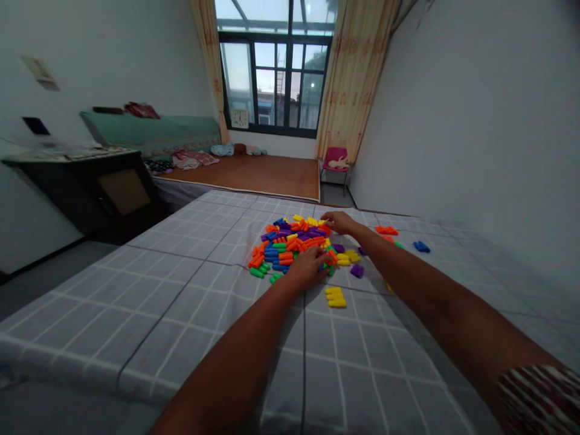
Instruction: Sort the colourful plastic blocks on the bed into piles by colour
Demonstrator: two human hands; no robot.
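Note:
A heap of small plastic building blocks point(290, 244) in orange, blue, green, yellow and purple lies on the checked cloth. My left hand point(310, 267) rests on the near right side of the heap, palm down, fingers spread over the blocks. At the heap's far right edge, my right hand point(339, 222) touches the blocks with its fingers bent and slightly apart; its fingertips are small and partly hidden. A yellow block piece point(335, 297) lies closer to me. Right of the heap sit a purple block point(357, 270) and some yellow blocks point(348, 257).
Farther right on the cloth point(181, 302) lie orange blocks point(386, 230) and a blue block point(421, 246). Beyond the table are a brown-matted bed point(267, 175) and a pink chair point(335, 158). A dark cabinet point(90, 187) stands on the left, and a white wall point(480, 121) runs along the right.

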